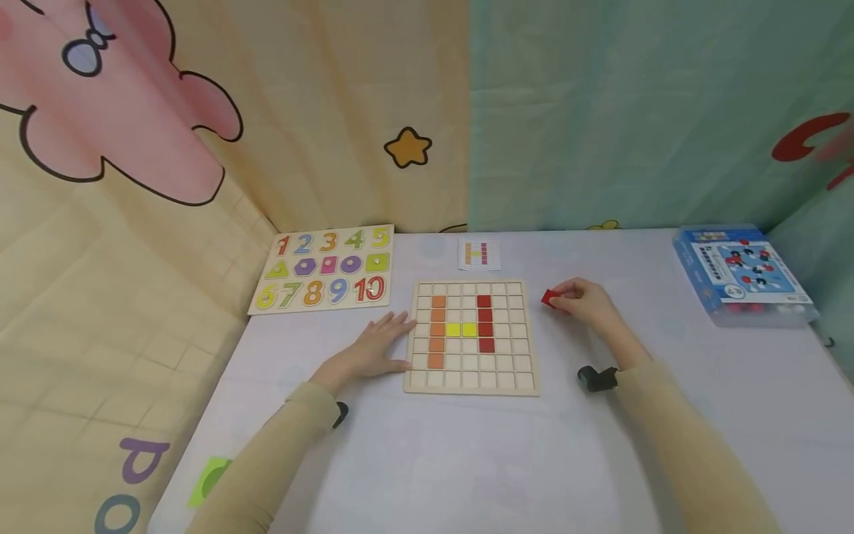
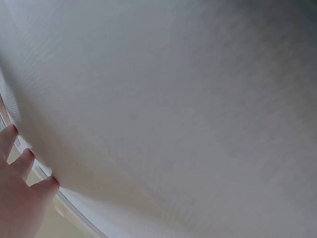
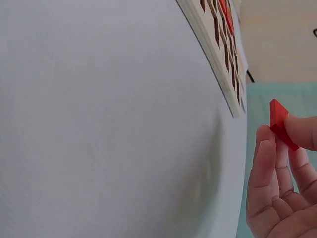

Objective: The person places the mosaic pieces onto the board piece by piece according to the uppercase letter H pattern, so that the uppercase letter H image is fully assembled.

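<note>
A wooden grid board [image 1: 471, 382] lies flat on the table with a column of orange tiles [image 1: 437, 330], a column of dark red tiles [image 1: 485, 322] and two yellow tiles [image 1: 461, 330] between them. My left hand [image 1: 375, 348] rests at the board's left edge, fingers spread and fingertips at the rim. To the right of the board, my right hand [image 1: 587, 300] pinches a red square tile [image 3: 278, 121] between thumb and fingers. In the right wrist view the tile is held tilted, with the board's edge beyond it.
Behind the board lies a small pattern card [image 1: 479, 254]. A number and shape puzzle board [image 1: 320, 268] is at the back left, and a blue boxed set [image 1: 743, 274] at the back right. Part of a green piece [image 1: 212, 475] shows by my left sleeve. Curtains [image 1: 400, 89] close off the back.
</note>
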Available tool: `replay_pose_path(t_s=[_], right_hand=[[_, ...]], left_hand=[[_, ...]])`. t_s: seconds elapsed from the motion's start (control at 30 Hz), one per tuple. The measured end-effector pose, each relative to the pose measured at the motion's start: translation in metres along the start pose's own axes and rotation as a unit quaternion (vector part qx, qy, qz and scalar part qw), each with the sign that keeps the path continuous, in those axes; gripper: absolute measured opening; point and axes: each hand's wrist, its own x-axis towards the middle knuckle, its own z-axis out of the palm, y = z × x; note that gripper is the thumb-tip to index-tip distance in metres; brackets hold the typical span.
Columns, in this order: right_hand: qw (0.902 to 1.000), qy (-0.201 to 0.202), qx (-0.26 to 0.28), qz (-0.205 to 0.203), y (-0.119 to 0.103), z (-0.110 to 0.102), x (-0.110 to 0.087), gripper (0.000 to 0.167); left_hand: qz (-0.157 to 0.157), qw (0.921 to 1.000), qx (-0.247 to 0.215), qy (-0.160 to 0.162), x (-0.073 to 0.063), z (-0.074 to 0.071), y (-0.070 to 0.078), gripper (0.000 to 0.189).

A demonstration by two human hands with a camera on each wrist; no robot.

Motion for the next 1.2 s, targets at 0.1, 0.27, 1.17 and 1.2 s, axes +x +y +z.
replay_pose_path(t_s=[0.1, 0.27, 1.17, 1.2], right_hand=[[0.9994, -0.014, -0.008, -0.030, -0.004, 0.011, -0.008, 0.035], [0.9974, -0.042, -0.008, -0.058, -0.011, 0.031, -0.020, 0.029], [0.9791, -0.128, -0.089, -0.131, -0.024, 0.081, -0.048, 0.008], [0.9788, -0.128, -0.088, -0.133, -0.024, 0.082, -0.048, 0.008]], left_hand=[[0.006, 1.0000, -0.002, 0.003, 0.000, 0.000, -0.001, 0.085], [0.012, 0.9999, -0.004, 0.008, 0.000, 0.002, -0.002, 0.085], [0.015, 0.9999, -0.002, 0.004, 0.000, 0.000, -0.003, 0.085], [0.014, 0.9999, -0.003, 0.003, 0.000, 0.000, -0.003, 0.086]])
